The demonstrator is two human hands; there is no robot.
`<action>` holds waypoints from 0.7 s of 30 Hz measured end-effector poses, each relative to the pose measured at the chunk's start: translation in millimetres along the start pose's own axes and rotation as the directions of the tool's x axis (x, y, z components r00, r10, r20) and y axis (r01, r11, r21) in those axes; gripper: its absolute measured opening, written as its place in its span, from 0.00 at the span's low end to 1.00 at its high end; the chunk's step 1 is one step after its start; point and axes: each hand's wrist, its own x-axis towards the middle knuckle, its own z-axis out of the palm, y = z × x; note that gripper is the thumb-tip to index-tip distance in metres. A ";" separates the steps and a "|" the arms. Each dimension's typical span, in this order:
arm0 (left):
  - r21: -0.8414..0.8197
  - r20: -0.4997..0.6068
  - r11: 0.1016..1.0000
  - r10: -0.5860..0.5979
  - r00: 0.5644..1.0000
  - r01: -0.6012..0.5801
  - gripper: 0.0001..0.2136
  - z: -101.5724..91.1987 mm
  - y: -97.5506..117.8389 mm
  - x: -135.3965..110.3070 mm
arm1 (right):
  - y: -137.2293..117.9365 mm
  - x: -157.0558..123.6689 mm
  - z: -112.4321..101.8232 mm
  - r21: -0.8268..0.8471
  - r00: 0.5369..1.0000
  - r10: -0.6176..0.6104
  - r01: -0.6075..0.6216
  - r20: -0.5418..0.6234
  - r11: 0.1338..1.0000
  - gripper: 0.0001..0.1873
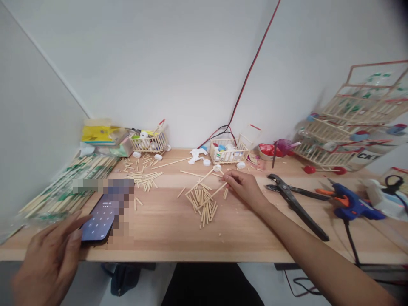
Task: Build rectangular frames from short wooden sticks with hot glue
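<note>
Sticks (207,211) are cut and piled, two little carts (230,154) stand built, but our thin frame (214,195) looks open-sided, joints too small to be sure. Our right hand (240,187) pinches its end, frame reaching left over the pile; our left hand (52,253) touches the phone (100,223), can't tell if gripping.

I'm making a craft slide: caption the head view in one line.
Left hand at a phone, right hand holding a thin stick by a pile of short sticks, two small wheeled carts behind.

Black "CKT" — on white object (366,159), right; marks on phone (99,219) — too small.
</note>
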 end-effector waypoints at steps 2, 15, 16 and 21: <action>0.055 0.043 0.998 -0.019 0.999 0.016 0.17 2.3 -2.4 1.0 | -0.7 -0.1 -0.1 -0.001 1.000 -0.002 0.002 0.001 1.000 0.11; 0.106 0.064 0.994 0.027 0.998 -0.033 0.15 4.4 -4.5 0.7 | -0.5 -0.5 -0.2 0.002 1.000 -0.016 0.016 0.006 1.000 0.11; 0.108 0.056 0.994 0.021 0.998 -0.027 0.15 3.7 -4.1 -0.6 | -0.5 -0.6 -0.3 0.002 1.000 -0.018 0.018 0.005 1.000 0.11; 0.094 0.061 0.995 0.025 0.998 -0.031 0.13 2.1 -4.5 -4.1 | -1.2 -0.9 -0.2 -0.006 1.000 -0.017 0.017 0.007 1.000 0.12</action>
